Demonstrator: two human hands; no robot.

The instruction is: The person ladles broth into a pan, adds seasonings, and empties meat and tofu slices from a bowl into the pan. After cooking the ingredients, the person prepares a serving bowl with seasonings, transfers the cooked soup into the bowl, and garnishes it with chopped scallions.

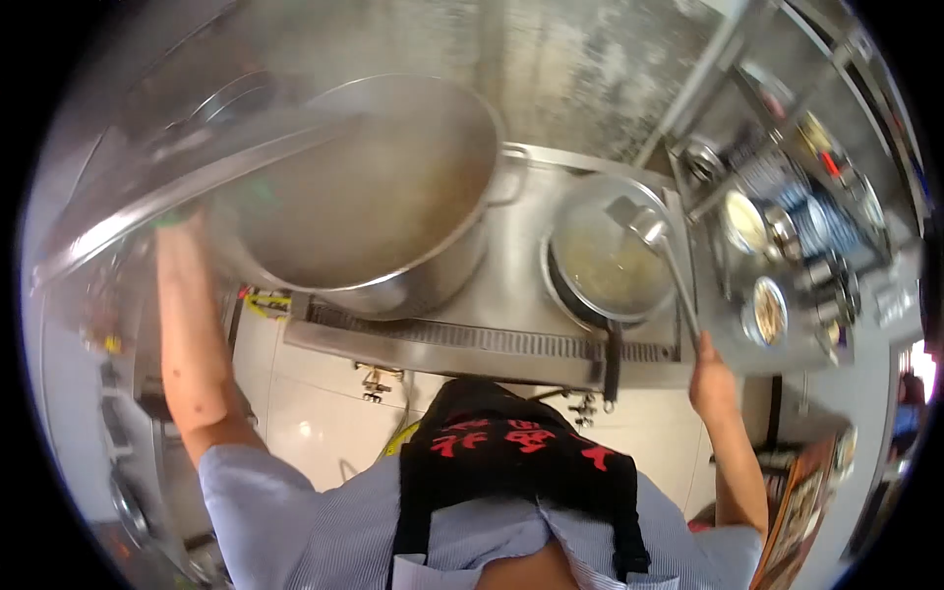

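Note:
My left hand (185,218) is closed at the large pot lid (187,194), which stands tilted over the left side of a big steel stockpot (379,285). Something green shows at that hand, and steam and the lid blur its fingers. My right hand (712,380) is wrapped round the long handle of a ladle (649,228). The ladle's bowl is over the right part of a pan (612,339) with a black handle pointing toward me. Pale, cloudy contents show inside that pan. Steam veils the brownish contents of the stockpot.
Both vessels stand on a steel stove (521,246) with a slotted front strip. A rack at right carries a bowl of pale contents (744,221), a bowl of brownish pieces (770,311) and several metal containers. Gas valves (378,381) hang below the stove's front edge.

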